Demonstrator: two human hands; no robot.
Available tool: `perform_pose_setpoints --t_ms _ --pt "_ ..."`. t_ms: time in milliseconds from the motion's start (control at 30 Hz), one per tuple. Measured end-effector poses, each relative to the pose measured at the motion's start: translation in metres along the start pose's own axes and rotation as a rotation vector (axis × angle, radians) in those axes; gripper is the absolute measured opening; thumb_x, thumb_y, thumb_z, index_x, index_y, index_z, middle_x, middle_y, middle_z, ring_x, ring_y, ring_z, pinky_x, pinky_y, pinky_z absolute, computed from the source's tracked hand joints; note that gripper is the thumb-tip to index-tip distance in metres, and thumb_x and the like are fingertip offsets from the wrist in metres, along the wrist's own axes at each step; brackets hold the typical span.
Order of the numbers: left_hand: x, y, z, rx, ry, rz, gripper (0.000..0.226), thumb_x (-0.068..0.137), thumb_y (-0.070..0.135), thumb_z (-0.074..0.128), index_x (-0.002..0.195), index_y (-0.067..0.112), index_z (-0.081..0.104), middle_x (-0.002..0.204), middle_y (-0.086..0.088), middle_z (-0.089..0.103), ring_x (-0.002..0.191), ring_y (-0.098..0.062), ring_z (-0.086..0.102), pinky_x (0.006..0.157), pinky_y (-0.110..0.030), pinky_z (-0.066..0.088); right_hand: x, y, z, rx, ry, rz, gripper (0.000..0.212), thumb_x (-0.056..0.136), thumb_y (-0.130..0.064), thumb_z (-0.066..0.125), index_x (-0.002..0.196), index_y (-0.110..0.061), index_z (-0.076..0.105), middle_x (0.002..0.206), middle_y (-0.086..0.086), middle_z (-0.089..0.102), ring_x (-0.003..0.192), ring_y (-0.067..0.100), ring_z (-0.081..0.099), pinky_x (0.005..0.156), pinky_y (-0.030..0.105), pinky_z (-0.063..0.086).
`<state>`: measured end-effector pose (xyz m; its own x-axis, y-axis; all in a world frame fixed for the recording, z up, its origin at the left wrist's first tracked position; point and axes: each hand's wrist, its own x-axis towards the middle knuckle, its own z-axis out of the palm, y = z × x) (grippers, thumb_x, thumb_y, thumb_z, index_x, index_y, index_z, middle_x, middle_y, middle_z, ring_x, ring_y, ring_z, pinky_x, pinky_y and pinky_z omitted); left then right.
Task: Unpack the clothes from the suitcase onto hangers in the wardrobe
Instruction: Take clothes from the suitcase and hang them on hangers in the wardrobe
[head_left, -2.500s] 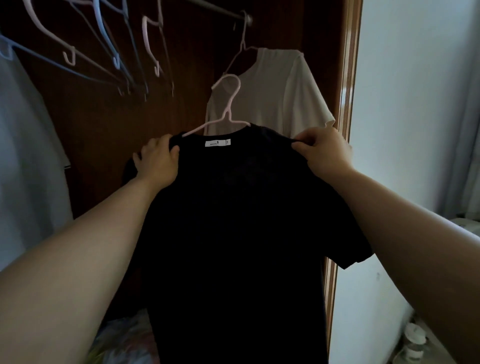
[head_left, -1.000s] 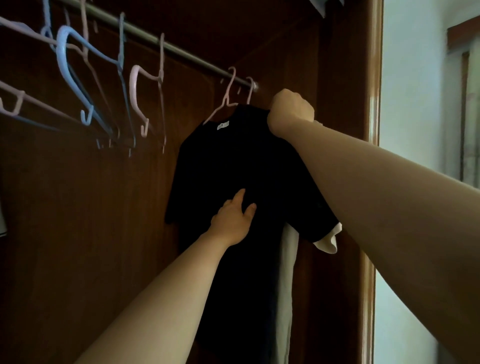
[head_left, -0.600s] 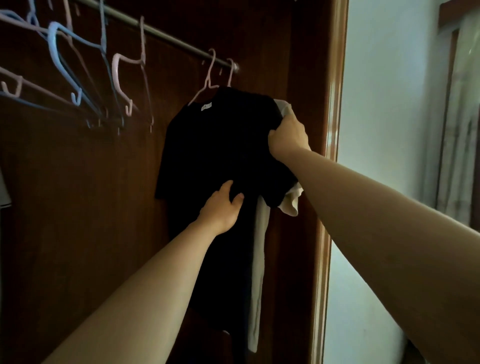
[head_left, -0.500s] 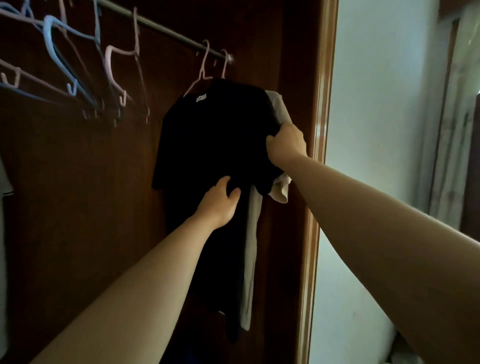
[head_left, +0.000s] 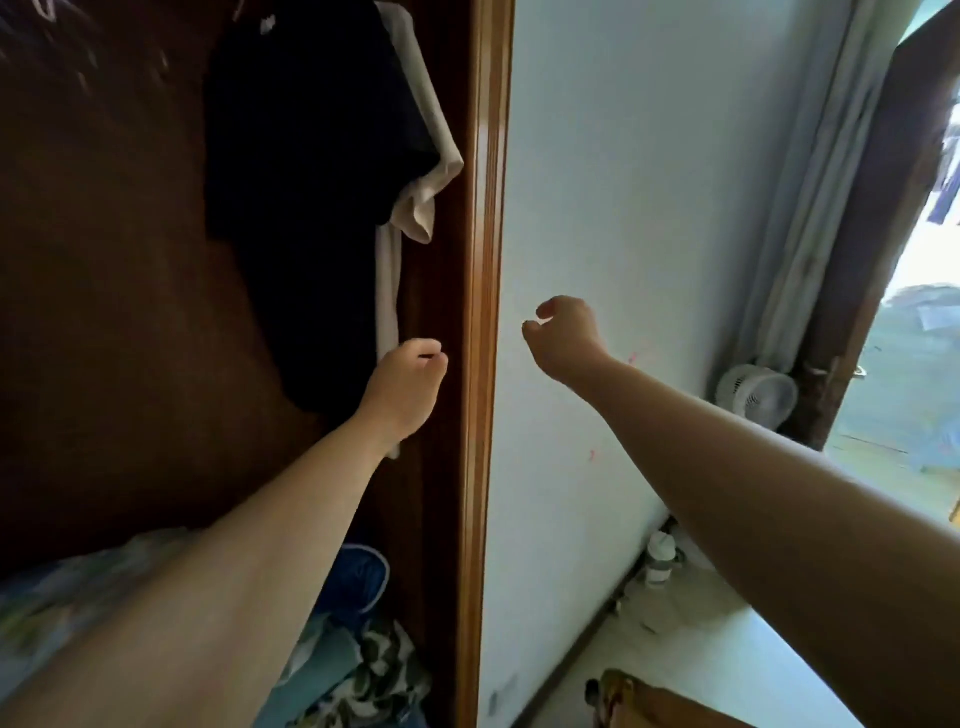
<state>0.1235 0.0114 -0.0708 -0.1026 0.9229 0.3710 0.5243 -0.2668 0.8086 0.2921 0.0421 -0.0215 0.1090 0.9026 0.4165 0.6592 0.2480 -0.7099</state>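
Near the hanging black shirt (head_left: 311, 182), my left hand (head_left: 402, 387) and right hand (head_left: 563, 338) hover apart, fingers loosely curled, both holding nothing.

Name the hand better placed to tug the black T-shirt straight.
Left, likely. The left hand hangs empty inside the wardrobe, just beside the black T-shirt and its lower edge. The right hand, also empty, is past the wooden frame, in front of the white wall.

Black shirt (head_left: 311, 156) — cream shirt (head_left: 415, 130) — brown wardrobe (head_left: 104, 312)
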Motion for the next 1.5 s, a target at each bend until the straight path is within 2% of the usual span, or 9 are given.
perform_pose_setpoints --t_ms 100,267,467,567,733,967,1267,1400,1500 --pt "-0.038 -0.012 0.045 -0.003 -0.049 -0.070 0.039 0.100 0.031 0.040 0.132 0.013 0.053 0.122 -0.001 0.061 0.117 -0.017 0.055 0.101 -0.034 0.043 -0.034 0.063 -0.016 -0.030 -0.038 0.093 0.034 0.091 -0.015 0.053 0.118 0.003 0.061 0.119 0.017 0.064 0.107 0.033 0.062 0.090 0.039 0.052" --pt "-0.100 -0.037 0.127 -0.043 -0.157 -0.211 0.030 0.100 0.026 0.043 0.115 0.009 0.063 0.107 0.000 0.067 0.103 -0.016 0.061 0.088 -0.027 0.045 -0.094 0.168 -0.037 -0.124 -0.118 0.245 0.020 0.082 -0.012 0.051 0.071 0.002 0.060 0.069 0.018 0.060 0.071 0.040 0.055 0.062 0.031 0.047" --pt "-0.169 -0.078 0.231 -0.019 -0.350 -0.354 0.025 0.100 0.021 0.044 0.101 0.009 0.066 0.103 -0.004 0.067 0.102 -0.021 0.062 0.089 -0.029 0.046 -0.166 0.299 -0.049 -0.119 -0.177 0.487 0.022 0.083 -0.012 0.052 0.074 0.000 0.067 0.066 0.009 0.061 0.065 0.028 0.059 0.065 0.034 0.054" --pt "-0.200 -0.104 0.279 0.017 -0.459 -0.404 0.022 0.099 0.021 0.046 0.088 0.017 0.064 0.095 -0.002 0.068 0.099 -0.023 0.063 0.093 -0.035 0.049 -0.204 0.361 -0.051 -0.118 -0.194 0.592 0.017 0.090 -0.017 0.054 0.081 -0.010 0.067 0.076 0.005 0.064 0.069 0.021 0.061 0.065 0.027 0.049" --pt "-0.249 -0.149 0.348 0.097 -0.629 -0.448 0.021 0.099 0.024 0.046 0.095 0.021 0.067 0.096 0.003 0.069 0.097 -0.018 0.063 0.093 -0.037 0.051 -0.271 0.456 -0.040 -0.125 -0.192 0.779 0.025 0.094 -0.020 0.054 0.110 -0.008 0.069 0.102 0.006 0.069 0.091 0.021 0.064 0.083 0.034 0.054" --pt "-0.328 -0.248 0.438 0.220 -0.844 -0.472 0.022 0.098 0.024 0.048 0.093 0.018 0.068 0.093 0.000 0.070 0.089 -0.018 0.064 0.081 -0.031 0.050 -0.389 0.588 0.006 -0.167 -0.236 1.055 0.020 0.089 -0.013 0.052 0.092 -0.006 0.071 0.083 0.007 0.068 0.076 0.024 0.065 0.068 0.029 0.052" --pt "-0.437 -0.392 0.530 0.370 -1.075 -0.448 0.022 0.096 0.020 0.050 0.107 0.014 0.068 0.108 -0.001 0.068 0.096 -0.014 0.059 0.079 -0.023 0.042 -0.546 0.724 0.103 -0.076 -0.199 1.327 0.023 0.087 -0.011 0.053 0.097 -0.008 0.073 0.091 0.011 0.071 0.086 0.029 0.067 0.079 0.042 0.058" --pt "-0.478 -0.447 0.564 0.407 -1.132 -0.437 0.026 0.095 0.021 0.052 0.117 0.014 0.064 0.117 -0.001 0.065 0.103 -0.015 0.058 0.083 -0.025 0.045 -0.595 0.765 0.148 -0.005 -0.175 1.438 0.022 0.085 -0.004 0.049 0.077 -0.012 0.068 0.088 0.018 0.069 0.089 0.036 0.067 0.081 0.050 0.057" --pt "-0.506 -0.489 0.594 0.455 -1.174 -0.400 0.037 0.094 0.020 0.054 0.130 0.013 0.056 0.129 -0.004 0.059 0.118 -0.020 0.054 0.097 -0.028 0.042 -0.626 0.793 0.177 0.059 -0.141 1.532 0.025 0.087 0.000 0.046 0.099 -0.001 0.068 0.101 0.020 0.066 0.098 0.038 0.065 0.086 0.051 0.055"
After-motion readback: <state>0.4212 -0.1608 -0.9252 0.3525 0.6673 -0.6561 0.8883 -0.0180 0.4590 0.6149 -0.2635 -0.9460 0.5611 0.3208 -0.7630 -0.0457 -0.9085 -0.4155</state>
